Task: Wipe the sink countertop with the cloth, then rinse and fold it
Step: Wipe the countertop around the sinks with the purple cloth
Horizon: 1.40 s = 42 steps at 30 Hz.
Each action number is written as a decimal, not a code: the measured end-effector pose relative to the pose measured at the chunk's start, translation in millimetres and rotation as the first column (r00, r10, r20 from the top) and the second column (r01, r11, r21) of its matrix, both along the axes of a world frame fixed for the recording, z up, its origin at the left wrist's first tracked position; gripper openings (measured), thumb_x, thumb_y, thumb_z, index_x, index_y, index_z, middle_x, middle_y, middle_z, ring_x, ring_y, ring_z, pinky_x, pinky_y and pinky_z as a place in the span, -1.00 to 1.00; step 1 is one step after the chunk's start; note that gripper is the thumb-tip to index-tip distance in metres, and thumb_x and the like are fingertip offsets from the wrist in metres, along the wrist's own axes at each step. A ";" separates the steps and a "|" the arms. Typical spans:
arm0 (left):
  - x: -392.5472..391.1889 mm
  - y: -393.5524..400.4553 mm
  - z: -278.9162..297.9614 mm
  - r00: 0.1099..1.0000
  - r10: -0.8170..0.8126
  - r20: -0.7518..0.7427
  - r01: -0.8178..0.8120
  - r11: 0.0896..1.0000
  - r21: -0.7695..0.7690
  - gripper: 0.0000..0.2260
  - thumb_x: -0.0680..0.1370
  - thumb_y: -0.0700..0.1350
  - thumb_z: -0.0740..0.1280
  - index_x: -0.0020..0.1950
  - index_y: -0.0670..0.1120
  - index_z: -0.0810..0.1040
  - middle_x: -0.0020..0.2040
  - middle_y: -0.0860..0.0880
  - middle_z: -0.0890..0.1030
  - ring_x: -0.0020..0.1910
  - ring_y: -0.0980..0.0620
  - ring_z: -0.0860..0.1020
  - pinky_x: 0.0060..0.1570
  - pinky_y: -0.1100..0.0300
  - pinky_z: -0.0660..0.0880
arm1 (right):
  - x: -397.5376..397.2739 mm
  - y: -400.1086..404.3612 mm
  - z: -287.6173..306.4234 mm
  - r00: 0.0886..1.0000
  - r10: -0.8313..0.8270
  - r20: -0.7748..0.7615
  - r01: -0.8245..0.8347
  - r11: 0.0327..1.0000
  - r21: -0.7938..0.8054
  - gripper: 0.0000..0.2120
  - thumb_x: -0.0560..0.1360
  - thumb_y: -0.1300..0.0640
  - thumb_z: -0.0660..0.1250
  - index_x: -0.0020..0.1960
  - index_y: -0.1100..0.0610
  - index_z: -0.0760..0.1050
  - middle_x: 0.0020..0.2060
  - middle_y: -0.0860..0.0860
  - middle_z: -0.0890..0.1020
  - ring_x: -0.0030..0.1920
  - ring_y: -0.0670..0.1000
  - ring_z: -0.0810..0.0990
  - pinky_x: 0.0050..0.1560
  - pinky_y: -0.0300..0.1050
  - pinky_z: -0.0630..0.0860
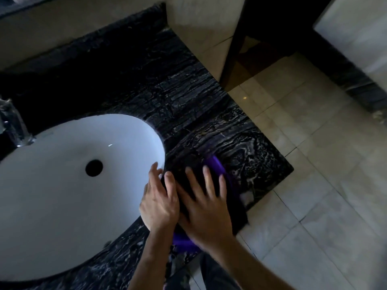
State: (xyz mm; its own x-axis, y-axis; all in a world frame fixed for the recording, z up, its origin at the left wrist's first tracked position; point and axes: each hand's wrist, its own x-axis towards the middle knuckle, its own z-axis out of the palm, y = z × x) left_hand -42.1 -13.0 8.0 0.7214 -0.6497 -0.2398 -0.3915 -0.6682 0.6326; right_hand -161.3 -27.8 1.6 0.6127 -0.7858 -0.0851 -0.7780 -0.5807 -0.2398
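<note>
Right now both of my hands lie flat on the cloth [211, 164], which sits on the dark marble countertop [188, 84] at about three o'clock from the white basin [62, 195], close to the counter's front corner. My right hand [206, 208] is spread wide, fingers straight and pressing down on the dark fabric; my left hand [160, 203] rests beside it with fingers straight too, its fingertips reaching over the basin's rim. Judging by the neat, layered look, I seem to be smoothing or folding, though it could as well be wiping. What could go wrong: the cloth's right edge reaches the counter edge, so a firm push toward four o'clock might slide it onto the tiled floor [314, 164]; uneven pressure could bunch the layers. Much is hard to read, since the cloth is nearly as dark as the stone and only purple edging marks its outline. Whether it is wet I cannot tell. The faucet [14, 126] at nine o'clock is cut off by the frame.
</note>
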 end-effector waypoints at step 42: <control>-13.4 -29.1 -1.2 1.000 0.027 0.015 -0.027 0.999 0.045 -0.35 0.59 0.30 -0.12 0.52 0.00 0.38 0.36 -0.14 0.60 0.27 -0.23 0.56 0.26 -0.16 0.47 | 1.1 -198.6 -11.5 0.960 -0.251 -0.120 0.248 0.968 -0.042 -0.40 0.59 -0.37 -0.04 0.60 -0.28 0.06 0.66 0.00 0.05 0.62 0.27 0.03 0.54 0.38 0.02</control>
State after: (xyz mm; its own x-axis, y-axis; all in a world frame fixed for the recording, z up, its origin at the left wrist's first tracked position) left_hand -55.4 -42.1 6.8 0.7421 -0.6186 -0.2581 -0.3815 -0.7063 0.5963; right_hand -160.2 -226.4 -9.9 0.3829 -0.9153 -0.1252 -0.9216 -0.3691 -0.1201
